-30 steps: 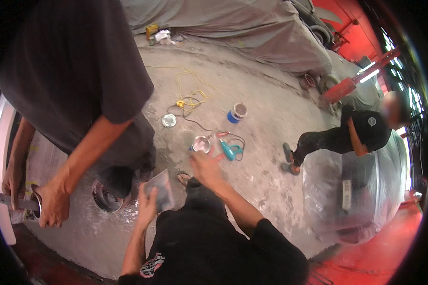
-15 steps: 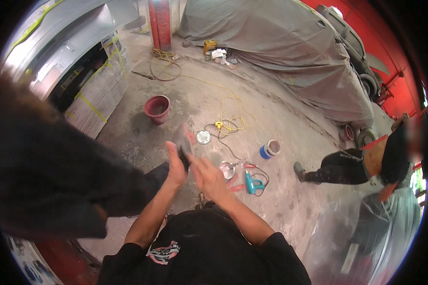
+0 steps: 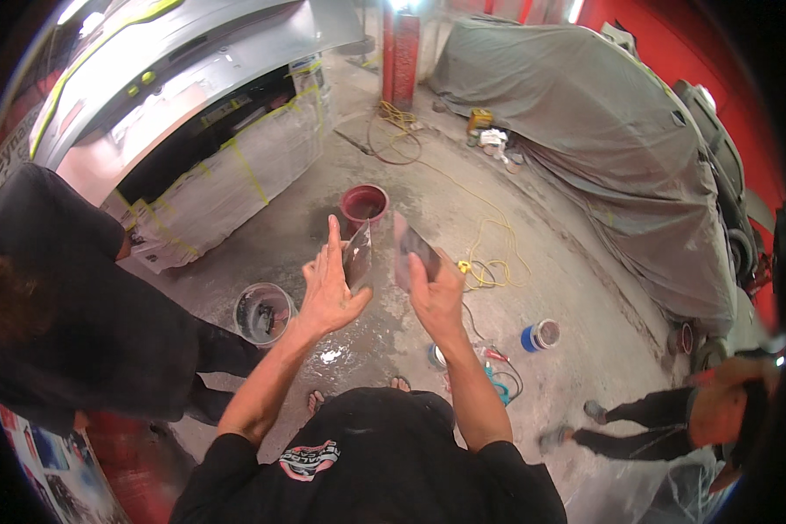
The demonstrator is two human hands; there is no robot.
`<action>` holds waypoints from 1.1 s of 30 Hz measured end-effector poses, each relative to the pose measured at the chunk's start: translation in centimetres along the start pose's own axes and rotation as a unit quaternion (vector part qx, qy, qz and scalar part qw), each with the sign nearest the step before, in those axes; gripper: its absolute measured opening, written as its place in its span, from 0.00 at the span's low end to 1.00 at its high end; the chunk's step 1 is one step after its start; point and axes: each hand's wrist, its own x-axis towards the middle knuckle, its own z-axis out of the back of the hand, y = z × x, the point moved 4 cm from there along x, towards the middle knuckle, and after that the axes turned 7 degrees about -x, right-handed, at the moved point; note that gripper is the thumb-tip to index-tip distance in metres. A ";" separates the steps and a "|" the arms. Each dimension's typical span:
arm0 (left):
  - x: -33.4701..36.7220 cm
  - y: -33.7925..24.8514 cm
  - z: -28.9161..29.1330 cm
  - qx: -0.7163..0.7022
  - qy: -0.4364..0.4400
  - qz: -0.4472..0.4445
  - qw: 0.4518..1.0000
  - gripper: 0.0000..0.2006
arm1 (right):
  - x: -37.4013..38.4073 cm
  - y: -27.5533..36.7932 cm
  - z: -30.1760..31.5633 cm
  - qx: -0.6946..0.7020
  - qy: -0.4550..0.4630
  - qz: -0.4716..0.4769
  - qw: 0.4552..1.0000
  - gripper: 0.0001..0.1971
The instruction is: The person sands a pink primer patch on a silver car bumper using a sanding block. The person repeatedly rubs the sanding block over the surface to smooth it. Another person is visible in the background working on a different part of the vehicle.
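My left hand (image 3: pixel 327 284) is raised with its fingers mostly straight, holding a thin grey flat piece (image 3: pixel 356 255) against its palm side. Pale streaks mark that piece. Across a small gap, my right hand (image 3: pixel 438 297) grips a second thin flat piece (image 3: pixel 415 251), dark with a pinkish edge, thumb pressed on its face. The two pieces stand nearly upright, facing each other without touching. They could be spreaders or sheets; their exact kind cannot be told. Behind them on the floor sits a dark red bucket (image 3: pixel 364 203).
At left a person in black (image 3: pixel 87 288) stands near a clear bucket (image 3: pixel 265 314) and a masked silver vehicle (image 3: pixel 227 44). A blue can (image 3: pixel 541 335), a teal heat gun (image 3: pixel 500 384) and a yellow cord (image 3: pixel 502 244) lie to the right. Another person's legs (image 3: pixel 642 424) show at lower right.
My hands, close together before, have moved apart, each with a flat piece. My view has shifted left, so the clear bucket now shows and the dark red bucket appears farther right.
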 end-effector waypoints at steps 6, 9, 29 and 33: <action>-0.1 -1.4 3.7 0.277 0.070 -0.081 0.955 0.65 | -2.4 4.1 0.9 -0.216 0.146 0.125 0.957 0.18; 0.4 -1.8 4.1 0.260 0.099 -0.118 0.953 0.67 | -3.8 5.6 -0.3 -0.284 0.205 0.220 0.911 0.23; -3.4 -1.1 2.8 0.086 0.083 -0.138 0.983 0.25 | 1.0 -8.4 -1.3 0.104 -0.139 -0.291 0.941 0.20; -3.8 -0.5 -0.5 0.002 0.080 -0.062 0.995 0.21 | 0.4 -7.0 -4.1 0.092 -0.144 -0.243 0.955 0.18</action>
